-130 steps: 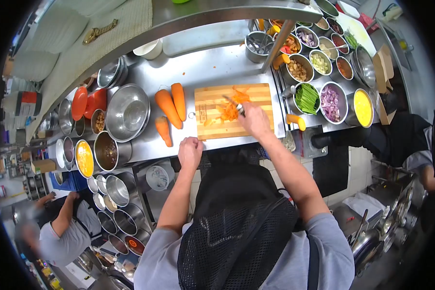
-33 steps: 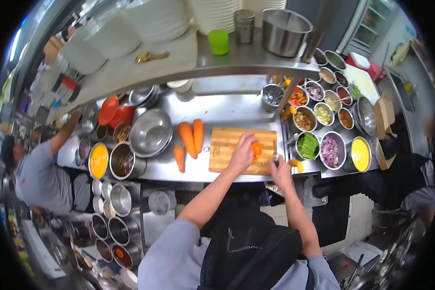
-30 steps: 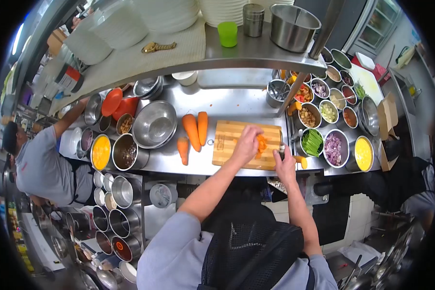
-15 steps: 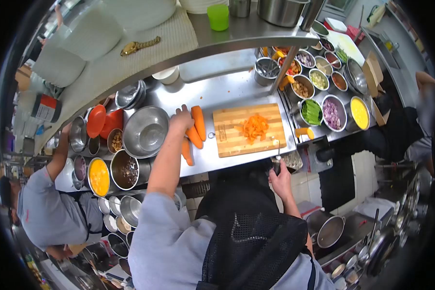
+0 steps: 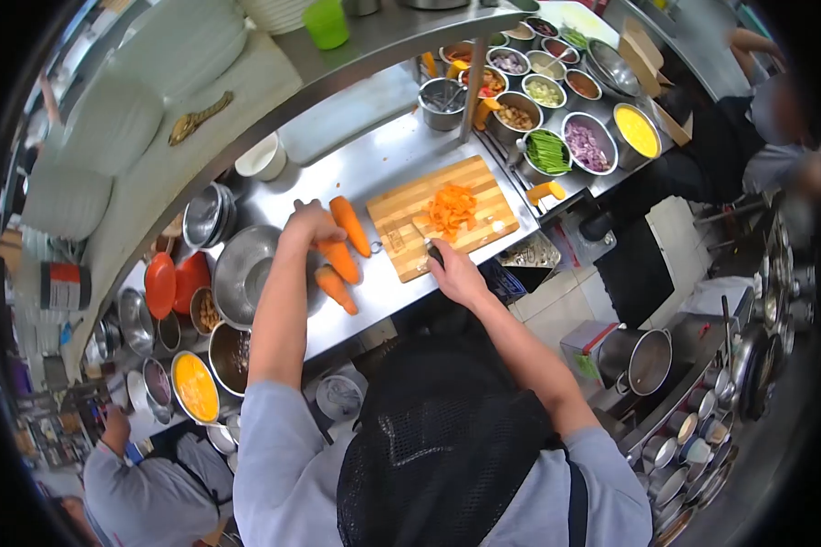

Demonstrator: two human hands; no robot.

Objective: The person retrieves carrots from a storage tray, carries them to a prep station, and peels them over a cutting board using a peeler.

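My left hand [image 5: 314, 223] is over the upper end of the middle carrot [image 5: 341, 264], its fingers closed around that end and partly hidden. A second carrot [image 5: 349, 226] lies just right of it, and a third carrot [image 5: 336, 290] lies nearer me. In my right hand [image 5: 461, 276] is a knife [image 5: 435, 253], gripped by its dark handle at the near edge of the wooden cutting board [image 5: 392, 208]. The blade is hard to make out against the board. A heap of thin orange carrot slices [image 5: 452, 208] sits on the board beside the knife.
Left of the carrots stands a large steel bowl [image 5: 233, 273]; a yellow-filled container [image 5: 196, 387] is nearer. Several containers of chopped vegetables, including red onion [image 5: 586, 146], stand at the right. A shelf [image 5: 274, 100] overhangs the counter. Co-workers stand on both sides.
My right hand has brought the knife from beyond the counter's near edge up to the cutting board. My left hand has closed over the middle carrot. The whole view has turned and shifted.
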